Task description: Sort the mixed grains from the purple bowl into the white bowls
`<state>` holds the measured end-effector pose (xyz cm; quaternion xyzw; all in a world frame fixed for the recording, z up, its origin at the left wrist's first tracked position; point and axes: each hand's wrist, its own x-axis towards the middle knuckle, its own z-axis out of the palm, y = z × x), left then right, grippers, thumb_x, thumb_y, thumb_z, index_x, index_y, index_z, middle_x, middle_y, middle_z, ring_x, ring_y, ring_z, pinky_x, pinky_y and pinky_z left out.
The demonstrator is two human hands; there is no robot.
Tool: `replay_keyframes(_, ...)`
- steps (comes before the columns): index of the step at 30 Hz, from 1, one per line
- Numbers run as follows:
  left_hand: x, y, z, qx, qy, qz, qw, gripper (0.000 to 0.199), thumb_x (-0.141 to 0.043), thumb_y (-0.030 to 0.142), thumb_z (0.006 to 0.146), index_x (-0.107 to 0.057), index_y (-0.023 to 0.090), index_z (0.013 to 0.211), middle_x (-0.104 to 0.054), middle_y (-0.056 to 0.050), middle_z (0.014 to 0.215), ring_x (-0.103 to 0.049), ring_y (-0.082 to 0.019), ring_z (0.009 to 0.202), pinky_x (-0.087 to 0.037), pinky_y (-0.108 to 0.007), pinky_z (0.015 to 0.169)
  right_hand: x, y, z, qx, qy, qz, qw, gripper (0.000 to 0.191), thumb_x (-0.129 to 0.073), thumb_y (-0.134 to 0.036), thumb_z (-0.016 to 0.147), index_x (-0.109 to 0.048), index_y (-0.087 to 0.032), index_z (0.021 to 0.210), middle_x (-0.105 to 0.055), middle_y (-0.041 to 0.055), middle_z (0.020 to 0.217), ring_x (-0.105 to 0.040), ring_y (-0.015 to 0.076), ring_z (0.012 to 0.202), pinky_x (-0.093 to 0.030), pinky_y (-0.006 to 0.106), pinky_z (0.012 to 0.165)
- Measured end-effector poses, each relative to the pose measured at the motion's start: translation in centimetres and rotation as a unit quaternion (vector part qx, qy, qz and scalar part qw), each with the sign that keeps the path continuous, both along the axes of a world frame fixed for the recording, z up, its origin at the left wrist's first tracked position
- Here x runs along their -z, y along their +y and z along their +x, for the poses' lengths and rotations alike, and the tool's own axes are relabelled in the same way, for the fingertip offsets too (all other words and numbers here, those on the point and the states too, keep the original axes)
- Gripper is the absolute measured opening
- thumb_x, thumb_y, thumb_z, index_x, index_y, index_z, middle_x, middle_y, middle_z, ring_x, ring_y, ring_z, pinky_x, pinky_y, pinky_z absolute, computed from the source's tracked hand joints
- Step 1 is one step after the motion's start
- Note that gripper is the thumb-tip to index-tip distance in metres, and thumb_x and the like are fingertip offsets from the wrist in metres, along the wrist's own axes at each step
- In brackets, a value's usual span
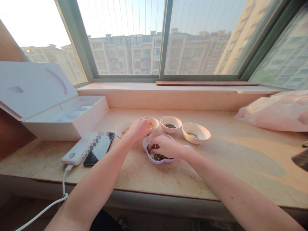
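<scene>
A lilac petal-shaped bowl [157, 161] with dark seed-like bits and a few pale ones stands on the stone counter. My right hand [166, 146] dips into it, its fingers bent together among the bits; what they pinch is hidden. Farther back, my left hand [141, 126] hangs over a white bowl [157, 121] of yellow pieces, fingers curled down with the tips partly hidden. Left of that is a white bowl [118, 130] with reddish-brown contents, partly behind my left wrist. To the right sit a white bowl [177, 122] of dark bits and another [204, 131] with small greenish ones.
An open white box [90, 118] stands at the left. Before it lie a black phone [99, 150] and a white power bank [74, 152] with a white cable [64, 179]. A pale plastic bag [276, 110] rests at the right, below the window [163, 48].
</scene>
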<state>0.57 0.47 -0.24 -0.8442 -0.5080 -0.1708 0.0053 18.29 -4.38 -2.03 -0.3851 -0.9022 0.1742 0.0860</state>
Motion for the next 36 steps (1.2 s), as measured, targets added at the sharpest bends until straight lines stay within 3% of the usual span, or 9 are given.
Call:
replay_keyframes(8,-0.2,-0.1,0.0,0.021,-0.018,-0.007,1.000,0.025,-0.053,0.014,0.095,-0.075,0.021,0.103,-0.074,-0.009,0.104,-0.072,-0.023,0.093,-0.053,-0.029,0.081,-0.1,0.4,0.8,-0.017,0.090,-0.015,0.996,0.012,-0.068,-0.011,0.082,-0.074,-0.022,0.083,-0.076,0.0051,0.097,-0.068,0.0239,0.093,-0.052,0.039,0.087)
replay_keyframes(16,0.0,0.0,-0.1,0.027,-0.036,-0.010,0.999,0.025,-0.051,0.018,0.097,-0.074,0.020,0.108,-0.074,-0.009,0.106,-0.072,-0.023,0.093,-0.053,-0.029,0.081,-0.7,-0.1,1.0,-0.008,0.090,-0.005,0.996,0.006,-0.070,-0.017,0.084,-0.068,-0.021,0.079,-0.073,0.0036,0.092,-0.066,0.0212,0.087,-0.051,0.034,0.080)
replay_keyframes(23,-0.2,-0.3,-0.1,0.045,-0.048,-0.006,0.998,0.025,-0.051,0.013,0.095,-0.074,0.019,0.104,-0.074,-0.010,0.109,-0.071,-0.023,0.094,-0.053,-0.030,0.082,-1.5,0.0,1.7,-0.013,0.112,0.012,0.994,0.015,-0.063,-0.025,0.094,-0.074,-0.021,0.084,-0.076,0.0038,0.095,-0.067,0.0192,0.088,-0.049,0.033,0.083)
replay_keyframes(28,-0.4,-0.6,0.1,0.047,-0.064,-0.004,0.997,0.026,-0.050,0.014,0.097,-0.075,0.018,0.101,-0.074,-0.011,0.108,-0.070,-0.022,0.095,-0.054,-0.032,0.086,-2.7,0.7,4.5,0.103,0.159,0.071,0.979,0.024,-0.055,-0.030,0.098,-0.078,-0.021,0.096,-0.076,0.0045,0.094,-0.066,0.0190,0.083,-0.048,0.032,0.077)
replay_keyframes(32,-0.6,-1.0,0.5,0.093,-0.063,0.001,0.994,0.028,-0.051,0.007,0.092,-0.075,0.018,0.100,-0.074,-0.009,0.114,-0.069,-0.021,0.102,-0.053,-0.031,0.092,-3.8,1.6,7.5,0.229,0.165,0.130,0.950,0.025,-0.057,-0.038,0.095,-0.077,-0.022,0.097,-0.076,0.0047,0.093,-0.065,0.0203,0.082,-0.047,0.032,0.074)
replay_keyframes(36,-0.6,-1.7,1.0,0.144,-0.027,-0.046,0.988,0.029,-0.051,0.005,0.090,-0.076,0.020,0.092,-0.077,-0.004,0.099,-0.069,-0.019,0.095,-0.052,-0.029,0.088,-4.3,3.0,10.0,0.340,0.105,0.129,0.925,0.022,-0.067,-0.042,0.087,-0.073,-0.021,0.084,-0.075,0.0052,0.085,-0.066,0.0213,0.077,-0.045,0.031,0.068)
